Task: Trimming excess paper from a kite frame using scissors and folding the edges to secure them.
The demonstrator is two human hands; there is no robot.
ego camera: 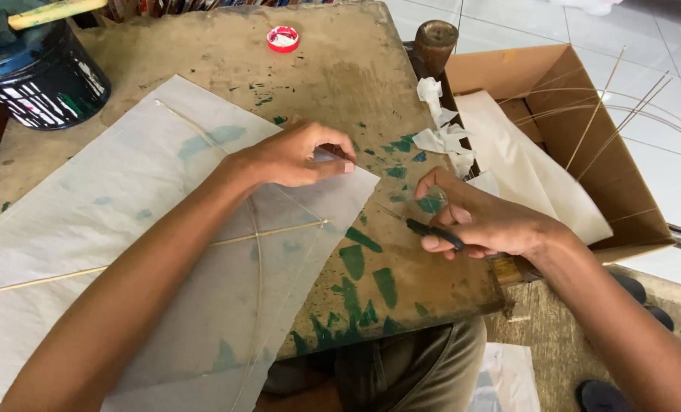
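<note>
Green-stained, worn wooden tabletop (355, 84) is covered at left by a white paper kite sheet with thin bamboo sticks (127, 229). Its right corner is pinched by the left hand (294, 156). Dark-handled scissors (432, 231) are gripped in the curled right hand (481, 221).

On the table (340, 84): one kite (127, 252), one red cap (283, 39), one tin (39, 72); one box (584, 152) right; two hands (294, 156).

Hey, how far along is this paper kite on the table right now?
Mostly built: thin sticks already lie crossed on the white paper kite. In hand: the left hand pinches the kite's right corner while the right hand holds dark-handled scissors beside it. Trimmed paper scraps lie by the cardboard box. That corner seems the part left; whether other edges are finished can't be told.
</note>
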